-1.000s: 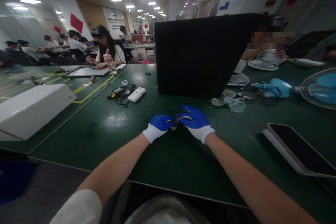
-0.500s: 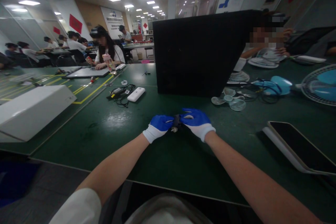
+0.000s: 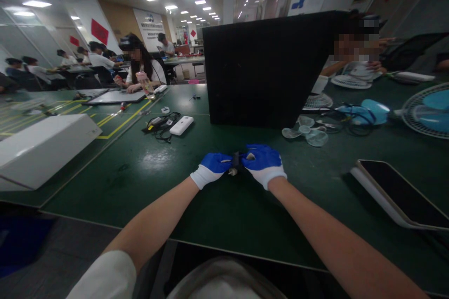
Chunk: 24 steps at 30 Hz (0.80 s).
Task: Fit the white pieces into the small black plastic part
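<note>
Both my hands wear blue-and-white work gloves and meet low over the green table [image 3: 224, 210]. My left hand [image 3: 213, 166] pinches the left side of a small black part [image 3: 236, 161] with a pale, shiny end pointing toward me. On its other side my right hand [image 3: 264, 161] is closed with thumb and fingers against the same part. The gloves cover much of it, so its exact kind cannot be made out.
A large black panel [image 3: 263, 70] stands just beyond my hands. Clear fan blades [image 3: 312, 133], a phone-like slab [image 3: 403, 191] and a fan grille [image 3: 428, 110] lie rightward. A white power bank [image 3: 181, 125], cables [image 3: 161, 126] and a white box [image 3: 45, 149] are left. Co-workers sit beyond.
My right hand has shifted very slightly around the black part, its fingers curling a little. My left hand keeps its hold almost unchanged.
</note>
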Each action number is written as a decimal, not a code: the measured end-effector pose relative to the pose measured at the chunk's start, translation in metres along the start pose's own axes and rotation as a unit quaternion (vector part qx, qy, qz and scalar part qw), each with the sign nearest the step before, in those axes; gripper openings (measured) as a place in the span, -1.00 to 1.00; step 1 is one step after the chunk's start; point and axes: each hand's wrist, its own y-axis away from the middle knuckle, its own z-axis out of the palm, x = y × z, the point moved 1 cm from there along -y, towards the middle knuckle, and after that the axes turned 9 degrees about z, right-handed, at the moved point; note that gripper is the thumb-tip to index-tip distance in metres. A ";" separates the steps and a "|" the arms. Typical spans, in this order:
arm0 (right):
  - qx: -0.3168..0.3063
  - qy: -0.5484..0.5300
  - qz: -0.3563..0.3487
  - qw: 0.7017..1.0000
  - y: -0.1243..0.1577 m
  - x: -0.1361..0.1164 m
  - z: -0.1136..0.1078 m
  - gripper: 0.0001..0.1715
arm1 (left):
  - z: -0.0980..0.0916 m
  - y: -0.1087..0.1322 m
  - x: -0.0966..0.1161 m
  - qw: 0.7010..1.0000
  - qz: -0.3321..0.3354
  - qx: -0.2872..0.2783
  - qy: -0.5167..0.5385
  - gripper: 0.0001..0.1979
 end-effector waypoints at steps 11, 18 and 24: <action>0.014 -0.156 -0.019 0.988 -0.017 0.026 -0.013 -0.49 | 0.005 -0.002 -0.008 0.999 -0.028 0.030 0.023 -0.71; -0.107 -0.151 -0.008 0.983 -0.012 0.021 0.010 -0.39 | 0.002 0.001 -0.001 1.000 -0.011 -0.001 0.013 -0.72; -0.089 -0.172 0.020 0.981 -0.017 0.028 0.002 -0.47 | 0.003 -0.002 -0.004 0.998 -0.037 0.039 0.020 -0.76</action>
